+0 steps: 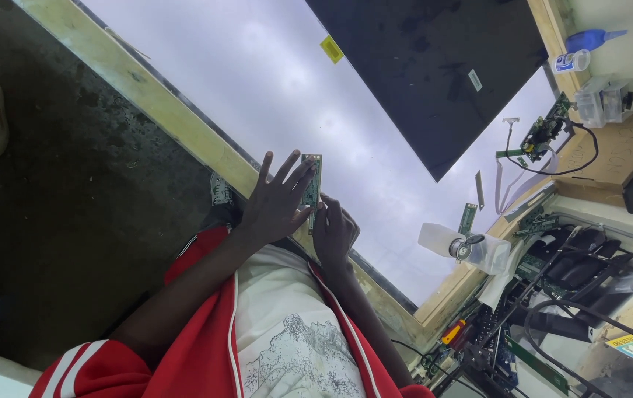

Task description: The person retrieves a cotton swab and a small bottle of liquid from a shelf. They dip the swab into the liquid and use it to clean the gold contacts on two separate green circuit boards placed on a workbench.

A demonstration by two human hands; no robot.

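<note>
Both hands grasp one narrow green circuit strip (312,188) at the near wooden edge of the desk (184,121): left hand (276,203) with fingers (287,168) spread flat against it, right hand (333,232) with fingers curled behind it. Risk, as judged: the thin strip could flex or crack under uneven pressure, or slip onto the white panel (257,74). Beyond: one clear bottle (464,247) lying down, one dark panel (434,66), one wired board (545,133), one blue-capped bottle (578,51) at the far corner.

A bright, evenly glowing white panel (257,81) fills the frame's centre and washes out there; the floor (51,221) at left lies dim, the lower right clutter shadowed. Focus is fairly sharp, edges slightly stretched.
</note>
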